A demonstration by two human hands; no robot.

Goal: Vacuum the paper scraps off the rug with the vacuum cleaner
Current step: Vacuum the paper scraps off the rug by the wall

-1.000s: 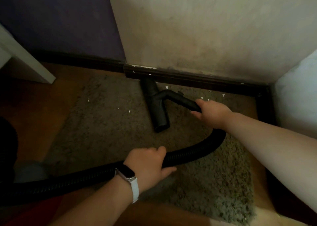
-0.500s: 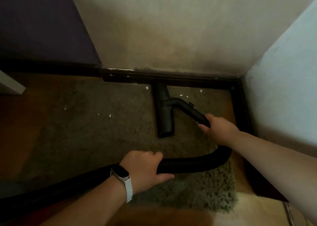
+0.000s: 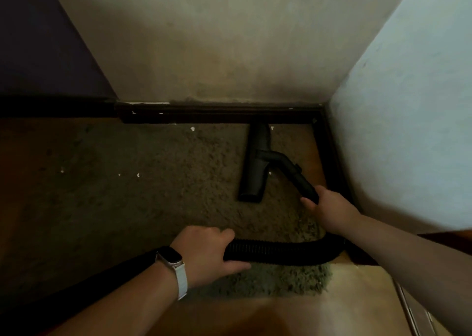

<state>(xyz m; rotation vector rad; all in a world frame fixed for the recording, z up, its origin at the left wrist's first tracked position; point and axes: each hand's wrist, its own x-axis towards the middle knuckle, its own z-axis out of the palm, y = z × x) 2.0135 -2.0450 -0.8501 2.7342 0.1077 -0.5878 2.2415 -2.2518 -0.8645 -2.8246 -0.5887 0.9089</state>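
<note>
The big shaggy rug (image 3: pixel 153 195) is lying in the corner of the room, up against the dark baseboard (image 3: pixel 217 113). The long black hose (image 3: pixel 281 251) is curving over the rug's near edge. The left hand (image 3: pixel 207 251) is wrapping its fingers round the hose. The right hand (image 3: pixel 329 205) is gripping the stiff tube (image 3: pixel 293 172) just behind the flat nozzle (image 3: pixel 255 167).

The nozzle has been sliding to the right along the wall, and now it is sitting near the corner with one end at the baseboard. So the right side is probably getting clean, while the left side is waiting its turn.

The paper scraps (image 3: pixel 138 174) are looking like tiny white specks. A few are lying well apart on the left, one is by the baseboard, and two are right beside the nozzle.
</note>
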